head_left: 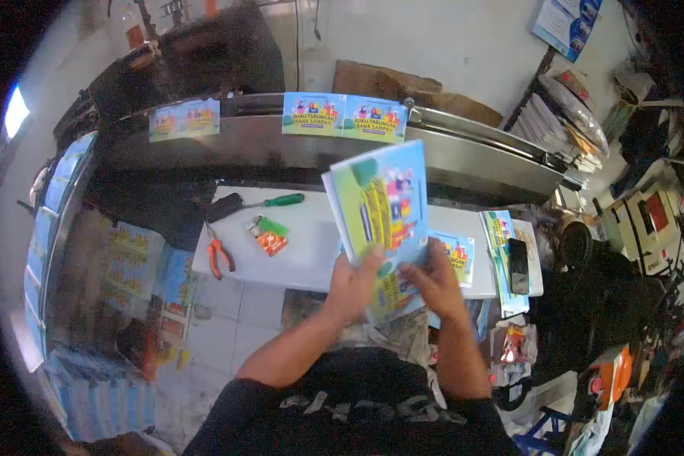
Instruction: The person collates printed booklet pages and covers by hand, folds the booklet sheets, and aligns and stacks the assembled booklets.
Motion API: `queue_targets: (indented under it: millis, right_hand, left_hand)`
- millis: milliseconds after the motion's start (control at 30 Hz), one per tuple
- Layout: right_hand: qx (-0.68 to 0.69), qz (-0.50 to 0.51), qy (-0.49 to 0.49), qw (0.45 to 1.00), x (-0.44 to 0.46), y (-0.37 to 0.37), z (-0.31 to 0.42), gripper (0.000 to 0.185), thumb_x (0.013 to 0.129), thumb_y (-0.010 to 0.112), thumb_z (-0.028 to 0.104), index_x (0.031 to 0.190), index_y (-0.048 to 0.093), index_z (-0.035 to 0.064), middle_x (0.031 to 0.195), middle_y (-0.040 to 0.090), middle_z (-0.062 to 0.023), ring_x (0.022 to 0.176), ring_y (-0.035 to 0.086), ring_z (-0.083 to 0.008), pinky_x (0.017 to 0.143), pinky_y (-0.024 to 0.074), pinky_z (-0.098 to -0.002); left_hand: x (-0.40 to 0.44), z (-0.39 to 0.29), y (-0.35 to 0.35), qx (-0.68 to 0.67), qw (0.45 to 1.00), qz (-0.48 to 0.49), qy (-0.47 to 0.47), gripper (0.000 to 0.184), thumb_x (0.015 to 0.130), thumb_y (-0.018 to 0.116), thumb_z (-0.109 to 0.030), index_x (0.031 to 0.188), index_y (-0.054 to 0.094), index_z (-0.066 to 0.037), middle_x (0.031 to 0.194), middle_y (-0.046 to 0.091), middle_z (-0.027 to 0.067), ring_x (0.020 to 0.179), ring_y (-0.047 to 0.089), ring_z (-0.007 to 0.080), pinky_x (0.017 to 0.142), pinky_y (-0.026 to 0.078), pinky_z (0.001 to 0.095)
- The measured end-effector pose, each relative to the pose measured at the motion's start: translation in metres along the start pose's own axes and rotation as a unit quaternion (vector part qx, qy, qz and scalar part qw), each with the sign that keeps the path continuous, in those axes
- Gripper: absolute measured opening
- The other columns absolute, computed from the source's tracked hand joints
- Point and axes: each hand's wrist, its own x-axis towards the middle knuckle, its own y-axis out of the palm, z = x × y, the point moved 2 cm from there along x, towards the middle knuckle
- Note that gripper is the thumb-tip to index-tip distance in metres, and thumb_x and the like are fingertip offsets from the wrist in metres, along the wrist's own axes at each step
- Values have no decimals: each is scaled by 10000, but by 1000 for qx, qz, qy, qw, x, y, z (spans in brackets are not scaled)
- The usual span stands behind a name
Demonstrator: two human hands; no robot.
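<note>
A stack of printed booklet covers [387, 205], blue and green with yellow lettering, is held upright and slightly tilted over the white table [311, 228]. My left hand [353, 287] grips its lower left side, thumb on the front sheet. My right hand [435, 283] is closed at the lower right edge, its fingers against the sheets. Behind my right hand, another printed sheet [457, 254] lies on the table. The lower end of the stack is slightly blurred.
Pliers [220, 251], a green screwdriver [283, 201] and small packets [267, 235] lie on the table's left. A phone [518, 266] rests on printed sheets at the right. Behind stands a metal rail [251, 148] with covers [343, 116] on it.
</note>
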Motion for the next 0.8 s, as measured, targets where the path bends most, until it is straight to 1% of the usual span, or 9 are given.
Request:
queue_targets:
  millis: [67,200,233,267,367,500,633,700,800]
  right_hand:
    - [-88,47,132,986,13,-17,23,576,838,681,64,1351,420,33,1162,541,-115,1112,510,-182,921,449,-330]
    - [-143,147,144,968,31,-41,27,546,821,714,155,1317,496,79,1198,548,-124,1125,534,-226,919,457,-378]
    - [-405,76,-40,910,31,-33,32,601,806,727,237,1335,489,82,1240,542,-148,1145,531,-265,935,447,-406]
    - [-621,-1,-220,753,27,-24,35,662,791,741,319,1353,482,84,1282,536,-172,1166,529,-303,952,438,-434]
    - [-555,160,-180,796,12,-11,2,671,762,743,408,1328,527,119,1303,532,-197,1223,490,-362,1018,390,-480]
    - [-422,273,-13,864,33,-27,-32,710,761,737,457,1331,523,92,1330,528,-192,1249,478,-364,1051,375,-436]
    - [-433,237,-60,868,39,-35,-35,663,783,732,419,1317,528,85,1285,562,-198,1164,553,-356,988,432,-421]
    - [-389,246,62,886,45,-35,-9,541,822,700,343,1262,563,59,1151,631,-216,1028,632,-352,901,486,-424]
    - [-372,214,97,898,64,-71,-3,415,854,660,267,1193,605,34,1006,671,-228,917,664,-366,836,515,-420]
  left_hand:
    - [4,17,-13,-80,994,-25,-64,351,1016,469,-244,1232,537,24,1103,633,87,980,595,139,817,512,304]
    - [-3,20,-25,-28,979,112,-166,360,1004,494,-260,1235,533,13,1134,620,110,979,644,180,815,561,317]
    - [-5,28,-22,-31,980,111,-165,360,1004,494,-260,1235,533,13,1134,620,110,979,644,180,815,561,317]
    - [-8,38,-19,-91,972,45,-214,361,1002,498,-259,1236,528,13,1124,621,111,982,643,179,811,561,314]
    - [-13,67,-14,-177,951,-37,-250,375,993,520,-258,1246,510,19,1093,622,114,961,633,177,825,541,309]
    - [-8,116,-27,14,983,43,-176,374,978,549,-256,1178,566,59,1056,640,91,845,596,148,825,492,305]
    - [-6,95,-20,98,966,84,-224,364,975,554,-266,1066,637,76,949,678,75,854,604,133,813,496,306]
    - [-4,94,-13,72,965,84,-236,366,975,555,-273,1041,652,74,917,685,72,852,613,132,806,501,309]
    - [5,80,-9,90,949,50,-298,352,986,535,-275,1084,649,43,968,692,77,862,653,153,820,525,314]
